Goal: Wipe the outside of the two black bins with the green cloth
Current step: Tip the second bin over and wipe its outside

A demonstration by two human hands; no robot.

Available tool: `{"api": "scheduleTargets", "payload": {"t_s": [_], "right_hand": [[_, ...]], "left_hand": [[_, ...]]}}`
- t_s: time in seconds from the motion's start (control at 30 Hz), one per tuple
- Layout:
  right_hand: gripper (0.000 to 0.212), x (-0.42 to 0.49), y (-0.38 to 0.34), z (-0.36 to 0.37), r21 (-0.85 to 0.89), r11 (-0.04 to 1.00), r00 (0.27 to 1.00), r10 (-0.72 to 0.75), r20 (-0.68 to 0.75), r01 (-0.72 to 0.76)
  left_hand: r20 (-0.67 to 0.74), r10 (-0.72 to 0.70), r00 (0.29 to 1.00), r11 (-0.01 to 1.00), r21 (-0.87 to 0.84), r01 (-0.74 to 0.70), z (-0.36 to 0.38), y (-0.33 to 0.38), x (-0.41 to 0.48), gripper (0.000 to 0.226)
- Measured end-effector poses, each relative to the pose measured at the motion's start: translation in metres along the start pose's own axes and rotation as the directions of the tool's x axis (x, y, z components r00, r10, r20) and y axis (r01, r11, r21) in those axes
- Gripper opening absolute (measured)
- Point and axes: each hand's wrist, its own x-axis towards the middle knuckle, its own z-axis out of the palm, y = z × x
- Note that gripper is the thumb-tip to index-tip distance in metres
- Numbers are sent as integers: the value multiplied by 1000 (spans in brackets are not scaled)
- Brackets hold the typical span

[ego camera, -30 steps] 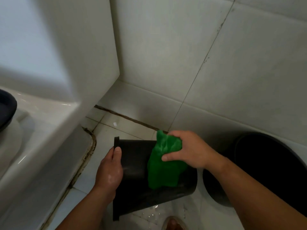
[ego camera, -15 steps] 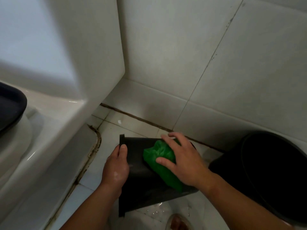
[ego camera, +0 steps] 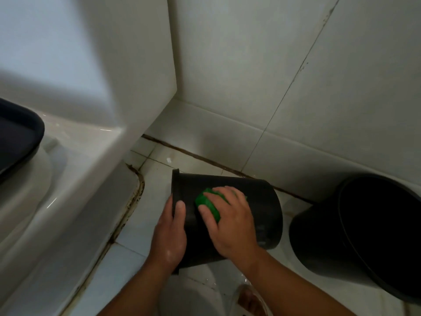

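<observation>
1. The small black bin (ego camera: 262, 201) lay on its side on the tiled floor (ego camera: 127, 258), its rim pointing left toward the toilet base (ego camera: 68, 201) and its closed bottom pointing right.
2. The left hand (ego camera: 169, 233) gripped the bin at its rim, thumb lying up along the outer wall and the other fingers hidden on the far side; the forearm came up from the bottom edge of the view.
3. The right hand (ego camera: 230, 222) lay palm down on the upper side of the bin, fingers spread and pointing left, pressing the green cloth (ego camera: 206, 201) flat against the wall.
4. Only a bunched part of the cloth showed beyond the fingertips; the rest sat under the palm.
5. The right forearm crossed in from the lower right, wrist bent slightly over the curve of the bin.
6. The larger black bin (ego camera: 376, 236) stood upright at the right, just beside the small one, against the tiled wall (ego camera: 296, 87).
7. A foot in a sandal (ego camera: 248, 299) showed at the bottom edge, below the small bin.
</observation>
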Motion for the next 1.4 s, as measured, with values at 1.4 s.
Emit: {"api": "scheduleTargets", "payload": {"t_s": [1.4], "right_hand": [[36,27,31,-14,-53,990,991,129,32,-127]], "left_hand": [[71,-249,966,939,-226,259,-2,9,12,39]]}}
